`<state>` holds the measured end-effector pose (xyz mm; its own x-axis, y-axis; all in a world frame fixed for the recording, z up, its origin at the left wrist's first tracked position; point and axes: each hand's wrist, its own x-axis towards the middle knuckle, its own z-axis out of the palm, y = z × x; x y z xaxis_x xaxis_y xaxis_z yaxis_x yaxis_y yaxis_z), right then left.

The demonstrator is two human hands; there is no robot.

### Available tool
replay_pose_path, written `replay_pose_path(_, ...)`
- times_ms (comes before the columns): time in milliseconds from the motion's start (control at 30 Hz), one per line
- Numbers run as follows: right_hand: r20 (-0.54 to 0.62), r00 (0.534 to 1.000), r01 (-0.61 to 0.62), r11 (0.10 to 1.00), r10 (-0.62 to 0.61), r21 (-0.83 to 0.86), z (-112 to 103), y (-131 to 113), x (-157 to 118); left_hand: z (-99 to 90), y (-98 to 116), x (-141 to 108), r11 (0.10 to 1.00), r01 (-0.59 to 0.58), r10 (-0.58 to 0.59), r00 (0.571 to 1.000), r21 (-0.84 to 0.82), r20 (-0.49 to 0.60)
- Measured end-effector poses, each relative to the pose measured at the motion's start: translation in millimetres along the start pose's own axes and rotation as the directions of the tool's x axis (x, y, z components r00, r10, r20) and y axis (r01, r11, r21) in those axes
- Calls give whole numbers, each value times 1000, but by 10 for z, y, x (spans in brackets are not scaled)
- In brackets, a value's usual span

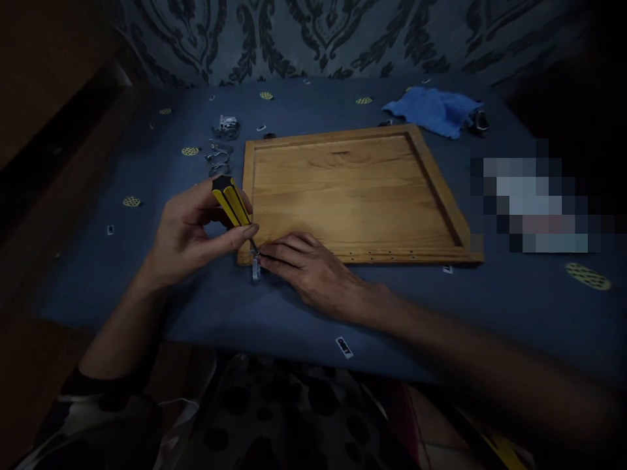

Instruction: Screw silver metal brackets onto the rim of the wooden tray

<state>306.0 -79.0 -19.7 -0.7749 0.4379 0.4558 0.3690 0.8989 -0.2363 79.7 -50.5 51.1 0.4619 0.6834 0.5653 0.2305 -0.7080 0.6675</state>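
Note:
My left hand (193,225) is closed around the handle of a black and yellow screwdriver (232,201), tilted with its tip down. That tip meets a small metal hinge (255,269) at the near left corner of a framed wooden cabinet door (337,196). Part of the hinge sticks out past the door's near edge. My right hand (318,274) lies over the same edge, its fingertips pressed together against the hinge and steadying it. Its thumb is hidden, and any screw under the tip is too small to make out.
More metal hinges (218,155) lie beyond the door's left side, with another metal piece (228,125) behind them. A blue cloth (435,109) is bunched at the back right beside a small dark object (480,121). A blurred patch covers the right. The patterned blue cloth surface (294,326) ends before my lap.

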Motion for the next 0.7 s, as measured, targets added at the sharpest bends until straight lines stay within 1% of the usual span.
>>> replay_pose_path(100,-3,1000,-2,1000,2,0,2,-5,-1,-22,-35,-5,1000,-6,6,1000,-24,-12)
replay_pose_path(267,-51,998,27,1000,-28,-3,1,-3,-6,-69,-73,-11,998,-37,36,999,-54,-6)
replay_pose_path(367,-30,999,18,1000,-19,-5,-2,0,-7,-93,-71,-17,998,-53,53,999,-35,12)
replay_pose_path(567,-20,1000,9,1000,-9,-6,5,2,-5,-109,-40,-36,1000,-17,17,999,-6,36)
replay_pose_path(633,-20,1000,16,1000,-16,-4,2,1,-3,-111,-21,-35,1000,-22,22,999,-12,41)
replay_pose_path(700,-14,1000,19,1000,-19,-8,-8,-1,-2,-121,-3,-29,999,-28,28,1000,-39,6)
